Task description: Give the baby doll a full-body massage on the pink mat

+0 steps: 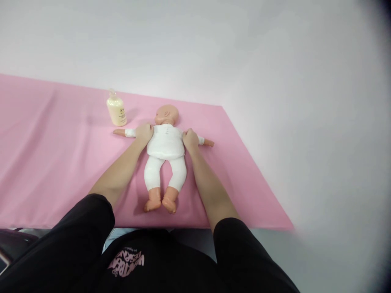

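A: What does the doll (165, 142) look like?

B: A baby doll lying on its back, dressed in a white top and white leggings, with a bare, hairless head and bare feet. Its arms are spread straight out to both sides, and the sleeves end in white cuffs just short of the small hands. The head is turned a little to one side.

A: And where is it?

B: On the pink cloth (55, 162) that covers the tabletop, feet pointing toward the person, head pointing away (toward the pale wall).

A: The hands?

B: The left hand (143, 133) rests against the doll's side at the shoulder, fingers curled on the white top. The right hand (190, 139) does the same at the doll's other shoulder. Both touch the doll with a loose grip pressed to its sides; whether either one actually clasps the fabric, I cannot tell.

A: Anything else near the doll?

B: A cream-coloured bottle (116, 109) stands upright on the cloth, just beyond the doll's outstretched arm beside the left hand.
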Available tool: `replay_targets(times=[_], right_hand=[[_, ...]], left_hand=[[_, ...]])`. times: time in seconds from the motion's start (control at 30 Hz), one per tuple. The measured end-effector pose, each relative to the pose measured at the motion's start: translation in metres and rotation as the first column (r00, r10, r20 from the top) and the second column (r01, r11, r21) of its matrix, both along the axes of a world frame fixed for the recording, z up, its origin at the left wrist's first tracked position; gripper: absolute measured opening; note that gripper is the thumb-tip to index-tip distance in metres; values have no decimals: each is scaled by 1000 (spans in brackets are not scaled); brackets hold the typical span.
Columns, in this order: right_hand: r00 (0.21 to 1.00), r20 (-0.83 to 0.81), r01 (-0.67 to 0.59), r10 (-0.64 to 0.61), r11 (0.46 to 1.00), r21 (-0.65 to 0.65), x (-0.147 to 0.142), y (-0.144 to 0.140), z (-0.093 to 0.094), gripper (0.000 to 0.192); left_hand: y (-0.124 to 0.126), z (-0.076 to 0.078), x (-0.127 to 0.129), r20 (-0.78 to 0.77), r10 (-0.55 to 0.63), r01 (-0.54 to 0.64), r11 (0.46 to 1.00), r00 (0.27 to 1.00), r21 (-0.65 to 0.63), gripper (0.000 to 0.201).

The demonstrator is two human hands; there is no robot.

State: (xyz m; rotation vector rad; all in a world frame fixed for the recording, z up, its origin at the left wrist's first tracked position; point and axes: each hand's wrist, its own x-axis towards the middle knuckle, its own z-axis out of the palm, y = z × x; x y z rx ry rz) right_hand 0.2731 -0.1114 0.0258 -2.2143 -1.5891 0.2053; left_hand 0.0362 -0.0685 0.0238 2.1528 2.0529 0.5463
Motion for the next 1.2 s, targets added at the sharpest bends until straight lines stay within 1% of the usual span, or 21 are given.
replay_targets(times=[0.1,0.2,0.33,0.47,0.57,0.63,0.67,0.7,0.77,0.8,0.87,0.93,0.97,1.03,1.1,1.2], right_hand=[[999,31,40,-40,999,-2,6,3,-2,35],[997,42,69,-69,998,0,13,5,-3,37],[993,72,90,-91,996,15,20,4,-2,38],[992,75,101,-102,995,10,26,5,0,37],[988,79,136,-135,991,-6,26,6,3,36],[986,90,144,-141,989,-23,21,6,5,35],[988,98,124,-122,992,-17,17,5,6,35],[991,105,78,-78,997,0,12,3,8,34],[991,115,-75,66,995,72,0,1,10,35],[981,121,-164,150,980,115,-5,-1,10,35],[945,132,-319,298,931,181,-13,-2,9,33],[918,128,-394,375,898,197,-15,0,6,32],[916,120,-399,383,898,185,-14,1,4,31],[931,106,-360,348,923,136,-9,3,1,32],[950,111,-301,290,949,90,-3,6,-2,32],[963,140,-242,231,968,69,4,8,-5,32]], left_hand=[[2,0,-10,-33,28,-28,999,999,-19,46],[3,6,-17,-46,69,-70,997,997,-23,47],[6,14,-30,-56,143,-146,988,988,-58,46],[11,16,-44,-50,155,-157,986,987,-50,44],[8,19,-46,-62,162,-165,985,985,-47,44],[2,22,-38,-71,149,-152,988,986,-39,45],[-2,24,-32,-71,128,-130,991,989,-27,44],[-5,25,-25,-68,94,-95,995,993,-13,44],[-12,27,-10,-68,-13,16,999,998,43,45],[-14,27,-2,-69,-69,74,995,995,68,46],[-17,26,10,-76,-171,178,979,982,98,46],[-17,24,17,-74,-241,247,964,968,100,45],[-17,23,19,-69,-259,265,960,963,94,44],[-17,20,19,-54,-254,257,963,966,80,44],[-16,18,17,-46,-217,220,973,975,68,45],[-12,16,8,-55,-142,144,989,988,41,47]])
